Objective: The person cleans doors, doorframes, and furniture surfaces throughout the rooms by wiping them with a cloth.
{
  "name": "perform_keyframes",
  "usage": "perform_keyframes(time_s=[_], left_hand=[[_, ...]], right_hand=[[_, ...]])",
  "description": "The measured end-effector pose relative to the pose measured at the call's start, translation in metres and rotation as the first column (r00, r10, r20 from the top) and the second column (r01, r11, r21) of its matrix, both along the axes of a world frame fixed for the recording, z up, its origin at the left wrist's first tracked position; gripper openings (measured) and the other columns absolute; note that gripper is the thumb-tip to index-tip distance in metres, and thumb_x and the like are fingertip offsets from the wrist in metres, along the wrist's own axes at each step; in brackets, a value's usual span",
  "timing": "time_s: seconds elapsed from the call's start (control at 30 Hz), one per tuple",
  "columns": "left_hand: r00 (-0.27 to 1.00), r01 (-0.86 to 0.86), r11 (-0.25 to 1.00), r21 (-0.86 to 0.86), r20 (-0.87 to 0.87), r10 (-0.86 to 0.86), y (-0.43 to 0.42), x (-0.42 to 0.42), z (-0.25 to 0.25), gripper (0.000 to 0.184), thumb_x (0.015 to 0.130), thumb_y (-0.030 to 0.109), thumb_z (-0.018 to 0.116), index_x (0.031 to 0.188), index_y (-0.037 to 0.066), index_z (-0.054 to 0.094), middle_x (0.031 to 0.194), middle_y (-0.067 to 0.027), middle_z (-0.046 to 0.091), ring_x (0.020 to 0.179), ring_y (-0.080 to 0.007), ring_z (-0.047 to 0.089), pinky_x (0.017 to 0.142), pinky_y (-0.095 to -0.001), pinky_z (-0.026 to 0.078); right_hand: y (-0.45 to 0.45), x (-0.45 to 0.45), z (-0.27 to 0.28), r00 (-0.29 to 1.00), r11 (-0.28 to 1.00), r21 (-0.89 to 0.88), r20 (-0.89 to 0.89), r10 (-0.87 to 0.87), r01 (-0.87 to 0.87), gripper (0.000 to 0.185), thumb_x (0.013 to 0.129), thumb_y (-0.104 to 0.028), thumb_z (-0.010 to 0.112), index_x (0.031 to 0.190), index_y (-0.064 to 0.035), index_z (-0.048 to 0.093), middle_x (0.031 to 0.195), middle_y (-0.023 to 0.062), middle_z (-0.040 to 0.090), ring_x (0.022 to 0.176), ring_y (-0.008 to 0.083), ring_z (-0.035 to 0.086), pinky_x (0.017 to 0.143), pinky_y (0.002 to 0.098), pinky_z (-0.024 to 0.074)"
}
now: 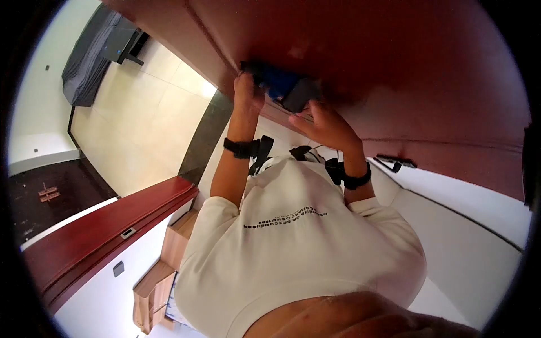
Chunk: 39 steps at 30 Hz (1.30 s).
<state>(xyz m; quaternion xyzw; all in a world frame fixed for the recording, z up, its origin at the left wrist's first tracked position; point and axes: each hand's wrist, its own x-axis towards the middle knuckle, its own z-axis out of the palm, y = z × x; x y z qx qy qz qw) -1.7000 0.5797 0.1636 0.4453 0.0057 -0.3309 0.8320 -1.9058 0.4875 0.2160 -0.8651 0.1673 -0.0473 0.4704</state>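
Observation:
A blue and dark grey item (284,87), possibly a folded cloth or pouch, lies against the dark red door panel (394,73) at the upper middle. My left hand (247,91) holds its left, black end with bent fingers. At its lower right corner is my right hand (329,125), the thumb stretched below the grey part and the fingers partly hidden at its edge. Both wrists wear black straps.
A black door handle (396,163) sits at the panel's lower right edge. To the left stand a red door frame (124,225) and pale floor tiles (152,107) beyond it. Wooden shelving (163,281) is at the lower left, near a white wall.

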Motion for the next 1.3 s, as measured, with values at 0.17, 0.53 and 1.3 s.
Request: perform_keyframes(time_s=[0.17, 0.53, 1.3], left_hand=[[0.281, -0.25, 0.904, -0.348, 0.867, 0.411, 0.02, 0.012, 0.141, 0.1, 0.076, -0.007, 0.062, 0.154, 0.009, 0.002, 0.158, -0.0166, 0.018, 0.143, -0.0311, 0.025, 0.113, -0.0371, 0.027], [0.194, -0.234, 0.965, 0.12, 0.978, -0.075, 0.034, 0.076, -0.014, 0.096, 0.072, 0.011, 0.063, 0.151, 0.002, 0.011, 0.156, -0.0245, 0.014, 0.145, -0.0395, 0.016, 0.115, -0.0495, 0.016], [0.562, 0.28, 0.892, 0.355, 0.693, -0.452, 0.157, 0.315, 0.113, 0.045, 0.09, 0.013, 0.041, 0.134, 0.008, 0.052, 0.116, -0.0137, 0.062, 0.081, -0.0232, 0.062, 0.072, -0.0313, 0.049]], right_hand=[[0.02, 0.042, 0.078, 0.834, 0.736, 0.672, 0.449, -0.321, -0.078, 0.036, 0.091, -0.014, 0.063, 0.12, 0.0032, 0.05, 0.111, 0.0156, 0.063, 0.101, 0.03, 0.063, 0.097, 0.047, 0.047], [0.052, 0.108, 0.051, 0.786, 0.84, 0.368, 0.335, -0.52, 0.399, 0.041, 0.089, -0.023, 0.068, 0.121, -0.0031, 0.051, 0.11, 0.0052, 0.055, 0.105, 0.0196, 0.05, 0.093, 0.033, 0.0407], [0.138, 0.399, -0.001, 0.833, 0.349, -0.768, 0.42, -0.359, 0.537, 0.051, 0.085, -0.039, 0.065, 0.124, -0.0074, 0.056, 0.125, 0.017, 0.057, 0.114, 0.0403, 0.051, 0.097, 0.0585, 0.0313]])
